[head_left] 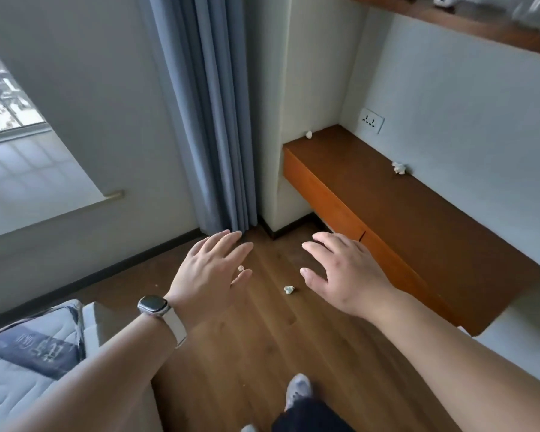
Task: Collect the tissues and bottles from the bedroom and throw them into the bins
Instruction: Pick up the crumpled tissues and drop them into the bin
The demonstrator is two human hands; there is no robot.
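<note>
Two crumpled white tissues lie on the wooden floor: one tissue (289, 289) between my hands, a smaller tissue (241, 268) partly hidden beside my left fingers. Two more sit on the brown wall-mounted desk (402, 232): a tissue (399, 167) against the wall and another tissue (308, 134) in the far corner. My left hand (211, 274), with a watch on the wrist, and my right hand (345, 274) are stretched out above the floor, palms down, fingers apart, holding nothing. No bottle or bin is in view.
A blue curtain (214, 120) hangs in the corner ahead. A bed (28, 363) with a grey mattress is at lower left. A wooden shelf (468, 23) runs above the desk, with a socket (371, 120) on the wall. My shoe (298, 389) is on the floor below.
</note>
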